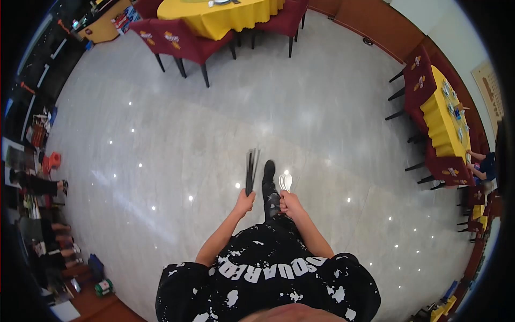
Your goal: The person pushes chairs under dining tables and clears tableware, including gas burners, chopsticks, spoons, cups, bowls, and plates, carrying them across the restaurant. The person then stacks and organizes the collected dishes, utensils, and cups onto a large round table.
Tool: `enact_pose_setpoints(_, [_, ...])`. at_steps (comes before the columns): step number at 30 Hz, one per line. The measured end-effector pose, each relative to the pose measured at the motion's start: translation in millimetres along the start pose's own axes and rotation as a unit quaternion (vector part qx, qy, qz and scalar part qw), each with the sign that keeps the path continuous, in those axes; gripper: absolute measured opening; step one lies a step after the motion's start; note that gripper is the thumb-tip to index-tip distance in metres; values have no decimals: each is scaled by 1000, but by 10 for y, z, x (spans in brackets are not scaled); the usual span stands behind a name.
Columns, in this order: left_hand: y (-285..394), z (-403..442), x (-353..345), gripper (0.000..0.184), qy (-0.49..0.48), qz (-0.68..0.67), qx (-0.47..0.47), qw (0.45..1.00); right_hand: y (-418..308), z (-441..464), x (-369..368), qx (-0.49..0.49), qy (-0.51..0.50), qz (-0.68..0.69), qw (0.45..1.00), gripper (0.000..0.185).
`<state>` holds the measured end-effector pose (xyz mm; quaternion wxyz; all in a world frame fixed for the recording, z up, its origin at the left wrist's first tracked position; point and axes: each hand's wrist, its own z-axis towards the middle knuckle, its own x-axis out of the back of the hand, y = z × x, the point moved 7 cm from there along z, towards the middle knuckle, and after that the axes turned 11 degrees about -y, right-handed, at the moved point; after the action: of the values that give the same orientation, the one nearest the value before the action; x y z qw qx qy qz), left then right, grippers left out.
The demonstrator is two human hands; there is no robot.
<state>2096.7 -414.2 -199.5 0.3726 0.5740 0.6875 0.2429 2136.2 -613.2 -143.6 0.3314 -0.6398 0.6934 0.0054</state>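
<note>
My left hand [245, 203] is closed around a bundle of dark, thin chopsticks [250, 170], which point away from me and fan out slightly at the far ends. In my right hand [290, 204], also closed, are several white spoons [286, 183], their bowls stacked and facing outward past my fingers. Both hands are held in front of my body above the floor, apart from each other. Between them my leg and black shoe [269, 168] show below.
A round table with a yellow cloth [214, 19] and dark red chairs [188, 40] stands ahead. To the right is another yellow-covered table [441, 121] with tableware, chairs and a seated person [485, 165]. Other people's legs [40, 185] and an orange stool [52, 161] are at left.
</note>
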Motion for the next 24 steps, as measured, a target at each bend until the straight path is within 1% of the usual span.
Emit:
enact_pose_setpoints(2, [610,381,201,21,33,16,8,999,-633,450,133,-1,17,40,999,17])
enact_pose_setpoints(5, [1681,1032,614,22,68,39,0,997,-1964,1057,141,20,42,61,997,16])
enact_pose_setpoints(6, [2023,1252,778,23,77,44,-3,996,-2300,1432,259,37,39,63,997,17])
enact_pose_setpoints(8, [2552,1696,1158,22,93,58,-13,994,-3004,1960,129,55,23,60,996,19])
enact_pose_setpoints(9, [2797,1911,1335,22,102,51,-19,993,-3441,2218,-19,62,11,57,996,18])
enact_pose_setpoints(12, [3405,2565,1705,23,115,8,-32,993,-4432,2981,-470,66,-8,21,998,16])
enact_pose_setpoints(15, [3991,3600,2003,27,123,-9,-16,992,-5450,3774,-895,68,-20,-22,997,16])
enact_pose_setpoints(17, [4330,4332,2172,26,88,-49,-18,995,-5983,4097,-1166,64,-23,-36,997,17])
enact_pose_setpoints(19, [4754,5115,2320,25,50,-73,-13,996,-6510,4462,-1376,30,7,-74,997,16])
enact_pose_setpoints(20, [5006,5530,2382,24,44,-44,-12,998,-6791,4566,-1380,14,31,-91,995,16])
enact_pose_setpoints(23, [6058,6652,2334,23,-32,-57,-14,998,-7563,5064,-1490,5,41,-76,996,16])
enact_pose_setpoints(24, [6397,6903,2314,22,-44,-65,-18,997,-7768,5189,-1500,19,37,-78,996,18])
